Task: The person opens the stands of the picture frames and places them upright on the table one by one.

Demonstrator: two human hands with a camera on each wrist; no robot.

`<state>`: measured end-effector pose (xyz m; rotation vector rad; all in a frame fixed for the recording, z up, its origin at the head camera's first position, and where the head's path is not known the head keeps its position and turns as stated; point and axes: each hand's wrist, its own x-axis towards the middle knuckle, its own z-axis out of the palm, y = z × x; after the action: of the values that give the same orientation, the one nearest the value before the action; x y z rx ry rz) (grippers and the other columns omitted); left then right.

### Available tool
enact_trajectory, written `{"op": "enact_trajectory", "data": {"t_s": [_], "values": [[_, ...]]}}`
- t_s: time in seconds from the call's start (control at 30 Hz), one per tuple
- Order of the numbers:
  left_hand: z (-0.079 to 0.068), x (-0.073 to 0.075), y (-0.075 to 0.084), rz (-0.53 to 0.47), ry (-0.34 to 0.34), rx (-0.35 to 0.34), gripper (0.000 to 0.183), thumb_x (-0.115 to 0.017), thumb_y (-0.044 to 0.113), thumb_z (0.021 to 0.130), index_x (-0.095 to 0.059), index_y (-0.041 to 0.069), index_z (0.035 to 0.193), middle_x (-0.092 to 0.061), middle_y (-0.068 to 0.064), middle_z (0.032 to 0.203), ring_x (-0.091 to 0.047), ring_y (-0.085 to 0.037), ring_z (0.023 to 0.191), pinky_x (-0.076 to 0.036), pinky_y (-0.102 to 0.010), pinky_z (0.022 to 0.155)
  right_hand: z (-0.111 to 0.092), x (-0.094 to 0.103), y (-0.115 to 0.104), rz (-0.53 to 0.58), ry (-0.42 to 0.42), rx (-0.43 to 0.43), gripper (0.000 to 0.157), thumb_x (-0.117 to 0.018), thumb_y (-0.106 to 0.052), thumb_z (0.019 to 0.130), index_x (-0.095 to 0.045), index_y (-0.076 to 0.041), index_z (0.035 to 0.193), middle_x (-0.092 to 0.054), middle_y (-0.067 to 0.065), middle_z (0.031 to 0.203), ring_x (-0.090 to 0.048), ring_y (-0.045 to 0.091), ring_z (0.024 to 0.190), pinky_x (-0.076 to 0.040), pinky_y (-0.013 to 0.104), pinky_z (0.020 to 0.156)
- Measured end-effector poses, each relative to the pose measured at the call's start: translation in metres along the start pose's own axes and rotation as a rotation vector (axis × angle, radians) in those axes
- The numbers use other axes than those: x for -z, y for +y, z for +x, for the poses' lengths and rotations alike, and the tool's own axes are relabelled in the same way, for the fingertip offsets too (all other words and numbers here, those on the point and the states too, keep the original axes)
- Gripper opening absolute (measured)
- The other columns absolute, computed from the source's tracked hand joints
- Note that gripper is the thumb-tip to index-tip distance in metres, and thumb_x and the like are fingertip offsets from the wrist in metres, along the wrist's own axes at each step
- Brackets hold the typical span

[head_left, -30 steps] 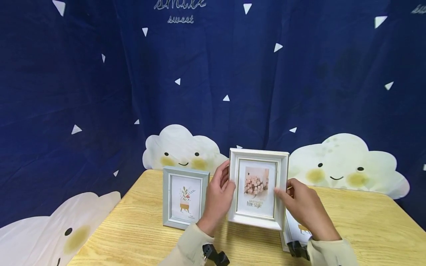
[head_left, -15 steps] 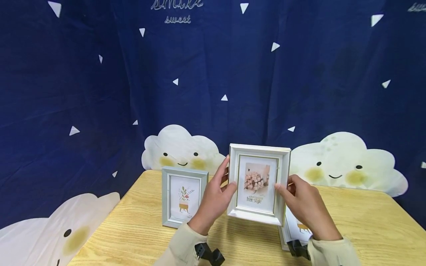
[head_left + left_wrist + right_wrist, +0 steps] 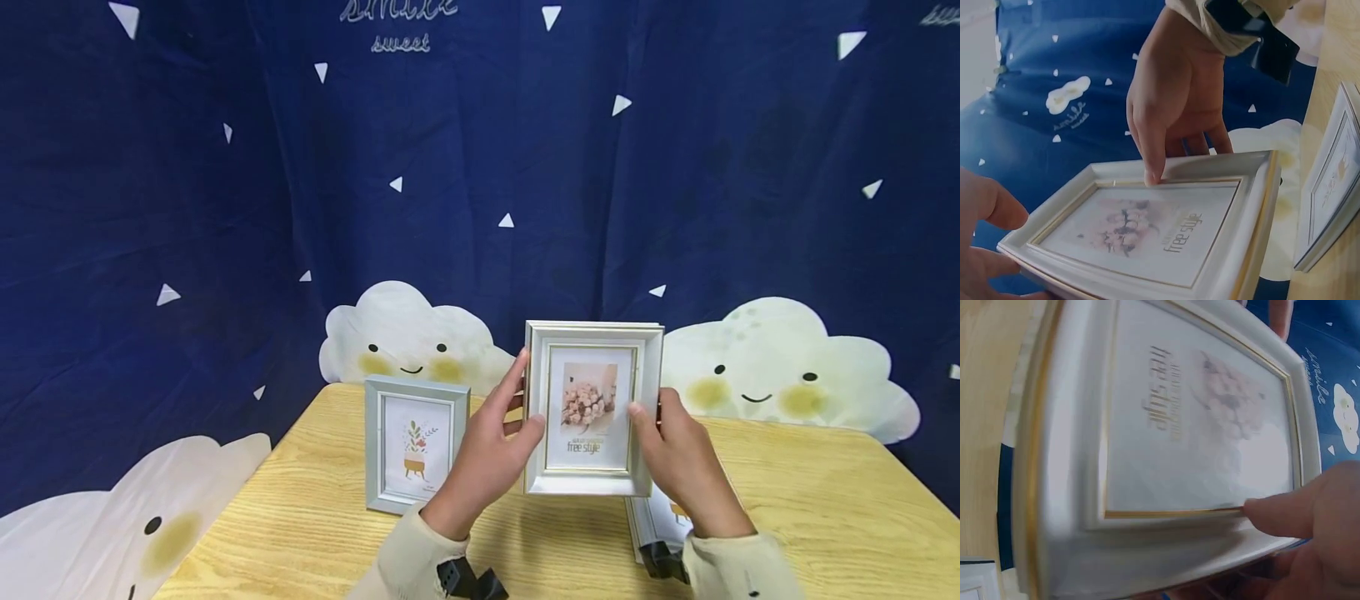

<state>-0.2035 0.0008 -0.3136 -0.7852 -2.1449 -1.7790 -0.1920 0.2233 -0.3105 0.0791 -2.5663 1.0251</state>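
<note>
A white picture frame [image 3: 592,483] with a thin gold inner line and a photo of pink flowers is held up above the table, facing me. My left hand [image 3: 491,450] grips its left side, thumb on the front and fingers along the edge. On the opposite side my right hand [image 3: 686,458] holds it, the thumb pressing the front border and the other fingers behind. In the right wrist view the right thumb [image 3: 1285,512] lies at the gold line. The left wrist view shows both hands at opposite edges of the frame, with "free style" printed under the flowers.
A grey-blue picture frame [image 3: 375,450] with a potted-plant print stands upright on the wooden table [image 3: 315,483] to the left. Another frame [image 3: 658,521] lies near my right forearm, partly covered by it. A dark blue curtain [image 3: 450,167] with white clouds hangs behind.
The white picture frame has risen slightly, and over the last half second shifted a little right and straightened, both hands moving with it. The other frames stay where they were.
</note>
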Motion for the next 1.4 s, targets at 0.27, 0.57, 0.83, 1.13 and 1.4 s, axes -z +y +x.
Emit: {"op": "enact_trajectory", "data": {"t_s": [0.27,0.57,0.83,1.13,1.4], "values": [[-0.005,-0.001,0.009,0.04,-0.016,-0.062,0.071,-0.054,0.01,0.094,-0.02,0.032,0.152,-0.039,0.005,0.147,-0.051,-0.016,0.12,-0.049,-0.033,0.093,0.001,-0.012,-0.001,0.115,0.073,-0.025,0.044,-0.036,-0.029,0.104,-0.035,0.002,0.135,-0.053,0.034,0.122,-0.054,0.045,0.107,-0.041,0.058,0.088],[-0.012,-0.004,0.022,0.078,-0.025,-0.128,0.076,-0.056,0.007,0.09,-0.02,0.027,0.153,-0.047,0.001,0.139,-0.051,-0.015,0.119,-0.052,-0.028,0.087,0.001,-0.018,-0.004,0.204,0.114,-0.091,0.046,-0.029,-0.033,0.104,-0.03,-0.003,0.138,-0.051,0.033,0.12,-0.051,0.043,0.103,-0.038,0.057,0.085],[-0.021,-0.007,0.036,0.063,-0.065,-0.184,0.08,-0.057,0.006,0.088,-0.018,0.028,0.154,-0.044,0.007,0.144,-0.05,-0.013,0.121,-0.052,-0.029,0.086,0.001,-0.023,-0.005,0.211,0.153,-0.127,0.047,-0.026,-0.039,0.104,-0.034,-0.003,0.133,-0.054,0.033,0.113,-0.053,0.044,0.097,-0.039,0.056,0.08],[-0.025,-0.008,0.045,0.044,-0.1,-0.3,0.078,-0.057,0.008,0.087,-0.019,0.02,0.154,-0.049,-0.002,0.141,-0.047,-0.015,0.126,-0.049,-0.035,0.094,0.002,-0.026,-0.005,0.277,0.166,-0.102,0.048,-0.028,-0.038,0.104,-0.041,-0.002,0.133,-0.055,0.028,0.11,-0.052,0.039,0.094,-0.039,0.049,0.078],[-0.028,-0.009,0.048,0.083,-0.153,-0.432,0.079,-0.057,0.011,0.087,-0.016,0.014,0.155,-0.042,-0.005,0.148,-0.043,-0.017,0.133,-0.047,-0.033,0.097,0.006,-0.029,-0.005,0.352,0.257,-0.066,0.043,-0.033,-0.035,0.104,-0.051,0.0,0.123,-0.059,0.022,0.105,-0.052,0.031,0.09,-0.039,0.039,0.08]]}}
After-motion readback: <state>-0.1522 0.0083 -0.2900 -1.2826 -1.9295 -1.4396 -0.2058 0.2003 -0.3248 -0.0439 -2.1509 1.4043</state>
